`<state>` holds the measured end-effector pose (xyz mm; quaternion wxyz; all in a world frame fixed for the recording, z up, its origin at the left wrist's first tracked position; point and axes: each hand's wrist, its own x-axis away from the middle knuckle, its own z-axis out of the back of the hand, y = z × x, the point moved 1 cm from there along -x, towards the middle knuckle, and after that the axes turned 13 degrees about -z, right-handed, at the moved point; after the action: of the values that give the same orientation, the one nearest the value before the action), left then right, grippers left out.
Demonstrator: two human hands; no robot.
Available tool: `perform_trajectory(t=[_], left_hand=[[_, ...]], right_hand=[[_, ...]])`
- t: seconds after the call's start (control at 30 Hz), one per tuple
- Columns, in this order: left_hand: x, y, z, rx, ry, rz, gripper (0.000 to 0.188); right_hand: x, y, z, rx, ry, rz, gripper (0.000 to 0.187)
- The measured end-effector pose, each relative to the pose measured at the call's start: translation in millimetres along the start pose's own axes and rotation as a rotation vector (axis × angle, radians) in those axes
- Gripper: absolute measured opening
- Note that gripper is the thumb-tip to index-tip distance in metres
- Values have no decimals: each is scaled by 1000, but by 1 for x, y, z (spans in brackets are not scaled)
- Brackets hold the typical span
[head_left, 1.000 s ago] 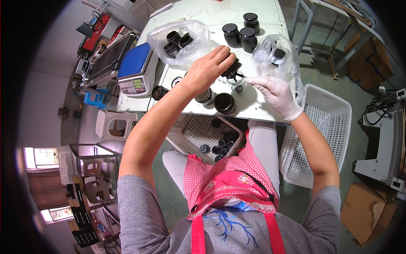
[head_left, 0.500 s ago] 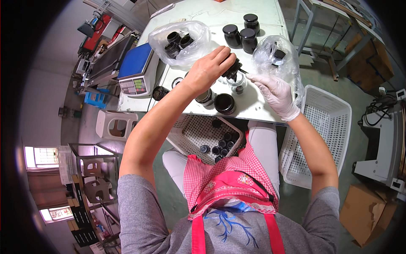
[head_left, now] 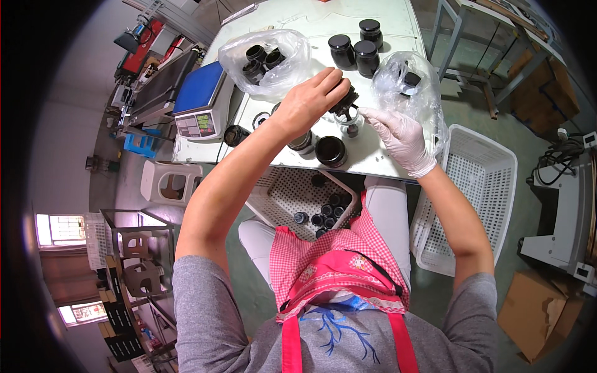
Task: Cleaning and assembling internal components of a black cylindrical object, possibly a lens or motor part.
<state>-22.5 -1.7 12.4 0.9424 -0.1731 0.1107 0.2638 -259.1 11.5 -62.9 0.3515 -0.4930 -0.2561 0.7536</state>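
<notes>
L hand (head_left: 309, 104) grips the dark jar (head_left: 344, 101), tipped over the clear jar (head_left: 351, 125) on the table (head_left: 388, 31). Gloved R hand (head_left: 403, 140) is bunched by the clear rim; can't tell if it grips anything. Dark jar: prob. stiff, heavyish, slick if smeared; hold round body. Near: open jar (head_left: 331, 163), dark inside. Far L: bag (head_left: 295, 68) w/ dark open jars (head_left: 253, 72). Below: basket (head_left: 283, 193) w/ small jars (head_left: 317, 220).

White table (head_left: 348, 18) beneath grip. Grey-green floor (head_left: 472, 113) farther right; metal-legged bench (head_left: 451, 40) upper right of grip. White stool (head_left: 171, 168) lower left; pale wall (head_left: 65, 143), bright windows (head_left: 68, 229) farther left.
</notes>
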Motion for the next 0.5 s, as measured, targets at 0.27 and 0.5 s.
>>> perform_trajectory(t=[0.27, 0.5], left_hand=[[-1, -1, 0, -9, 5, -5, 50], [1, -1, 0, -43, 23, -19, 49]], right_hand=[[8, -4, 12, 2, -26, -21, 23], [10, -4, 15, 0, -21, 35, 24]])
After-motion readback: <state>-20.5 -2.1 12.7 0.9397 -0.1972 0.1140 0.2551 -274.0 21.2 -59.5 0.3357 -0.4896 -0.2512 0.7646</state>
